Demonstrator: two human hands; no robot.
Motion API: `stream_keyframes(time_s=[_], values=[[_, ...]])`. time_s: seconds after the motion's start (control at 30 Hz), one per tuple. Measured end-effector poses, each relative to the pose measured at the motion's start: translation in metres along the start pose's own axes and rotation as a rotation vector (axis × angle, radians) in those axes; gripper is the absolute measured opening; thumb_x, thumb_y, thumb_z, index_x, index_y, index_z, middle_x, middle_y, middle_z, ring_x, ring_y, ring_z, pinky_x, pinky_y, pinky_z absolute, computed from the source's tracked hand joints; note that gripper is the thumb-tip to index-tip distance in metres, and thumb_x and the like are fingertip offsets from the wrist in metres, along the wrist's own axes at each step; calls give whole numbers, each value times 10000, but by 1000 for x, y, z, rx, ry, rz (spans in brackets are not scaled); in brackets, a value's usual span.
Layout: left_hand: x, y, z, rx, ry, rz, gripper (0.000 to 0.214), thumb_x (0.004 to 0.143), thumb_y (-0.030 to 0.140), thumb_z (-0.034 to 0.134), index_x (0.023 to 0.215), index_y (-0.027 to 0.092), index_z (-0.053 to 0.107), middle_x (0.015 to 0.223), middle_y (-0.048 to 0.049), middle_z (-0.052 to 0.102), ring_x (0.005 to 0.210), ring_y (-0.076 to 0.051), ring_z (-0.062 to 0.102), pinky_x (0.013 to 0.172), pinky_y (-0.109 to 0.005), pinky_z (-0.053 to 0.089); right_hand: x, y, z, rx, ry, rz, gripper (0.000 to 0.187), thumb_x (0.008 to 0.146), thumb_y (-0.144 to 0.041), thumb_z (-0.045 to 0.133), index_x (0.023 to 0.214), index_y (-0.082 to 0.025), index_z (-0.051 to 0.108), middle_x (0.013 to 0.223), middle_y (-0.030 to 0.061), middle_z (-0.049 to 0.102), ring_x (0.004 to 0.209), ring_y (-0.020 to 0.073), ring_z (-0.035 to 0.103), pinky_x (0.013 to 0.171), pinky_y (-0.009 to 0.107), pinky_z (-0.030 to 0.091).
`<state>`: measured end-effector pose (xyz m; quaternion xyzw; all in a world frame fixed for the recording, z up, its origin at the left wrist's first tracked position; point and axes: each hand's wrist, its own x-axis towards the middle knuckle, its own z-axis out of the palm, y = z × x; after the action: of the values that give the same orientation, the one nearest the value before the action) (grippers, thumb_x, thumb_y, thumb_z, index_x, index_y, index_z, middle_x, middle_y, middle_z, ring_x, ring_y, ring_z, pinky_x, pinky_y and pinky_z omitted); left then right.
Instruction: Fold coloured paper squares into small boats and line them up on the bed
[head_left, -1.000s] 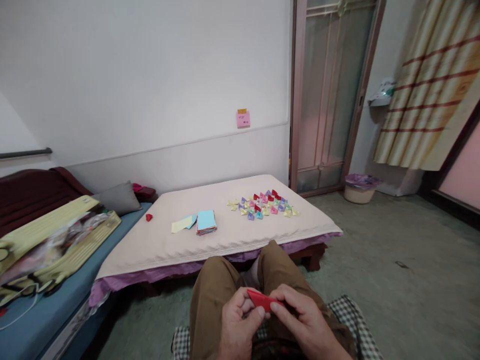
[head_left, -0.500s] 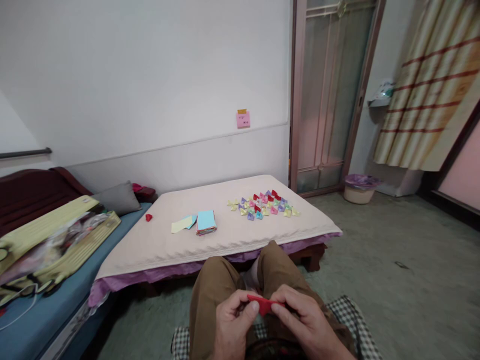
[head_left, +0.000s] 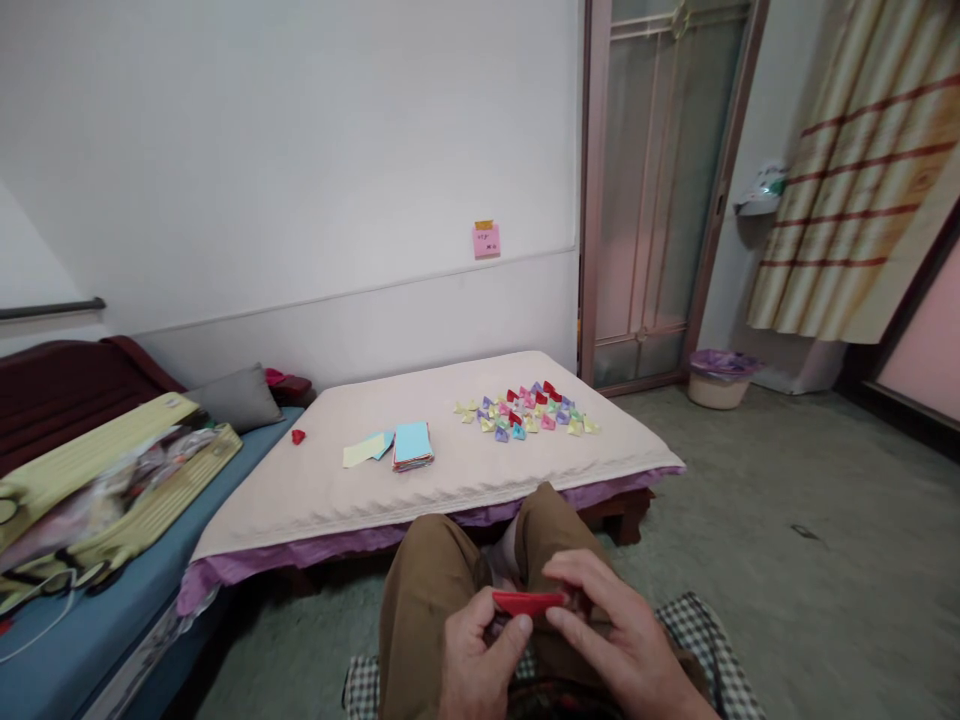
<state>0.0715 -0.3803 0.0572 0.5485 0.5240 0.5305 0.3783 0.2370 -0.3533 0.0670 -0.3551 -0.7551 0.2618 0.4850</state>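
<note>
A folded piece of red paper (head_left: 527, 603) is held above my lap, its long upper edge roughly level. My left hand (head_left: 481, 650) pinches its left end between thumb and fingers. At the right end, my right hand (head_left: 606, 625) has its thumb against the paper, with the index finger lifted away and the other fingers partly hidden behind. On the low table, several small folded paper pieces (head_left: 531, 424) in many colours lie in a cluster. A stack of coloured paper (head_left: 412, 446) with a blue sheet on top sits left of them, beside a loose yellow sheet (head_left: 363, 452).
A crumpled red piece (head_left: 298, 437) lies on the cloth-covered table (head_left: 262, 500) at left. Beyond it, an opened yellow case (head_left: 202, 470) rests on a blue-covered seat (head_left: 120, 640). A bin (head_left: 718, 390) stands by the glass door (head_left: 667, 200).
The red paper has turned from a shape pointing downward to a flatter, longer strip. My right index finger has lifted away from it, and my left hand has shifted slightly right.
</note>
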Motion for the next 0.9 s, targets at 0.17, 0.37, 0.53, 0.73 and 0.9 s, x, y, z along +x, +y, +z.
stream_keyframes(time_s=[0.17,0.37,0.53,0.73,0.9], values=[[-2,3,0,103,47,68,195,752,344,613,741,180,718,633,-18,640,586,-156,518,565,-219,373,-1,-8,-3,-124,-4,-175,129,826,-142,545,919,-208,605,915,76,602,807,179,608,695,239,495],[-3,0,1,154,28,171,168,781,306,592,757,188,708,668,-29,648,623,-166,564,594,-219,386,0,-12,-1,-164,-36,-172,98,830,-134,518,844,-206,583,831,55,575,760,170,598,666,233,487],[-2,-1,1,160,31,201,167,788,309,592,730,191,696,661,-29,646,619,-167,559,593,-220,388,1,-12,-1,-152,-4,-170,83,821,-136,519,819,-210,558,831,54,577,748,169,596,655,230,487],[-3,-3,1,159,-10,256,170,816,286,570,744,190,691,674,-30,638,635,-162,569,598,-214,384,-2,-9,0,-150,-41,-146,106,797,-101,529,787,-206,519,863,51,556,762,163,588,672,233,473],[-3,-7,0,177,-53,326,192,851,263,519,792,194,688,722,-47,647,684,-172,586,642,-226,397,-4,-6,2,-129,-88,-105,105,788,-104,548,831,-199,554,947,70,547,827,173,584,706,240,468]])
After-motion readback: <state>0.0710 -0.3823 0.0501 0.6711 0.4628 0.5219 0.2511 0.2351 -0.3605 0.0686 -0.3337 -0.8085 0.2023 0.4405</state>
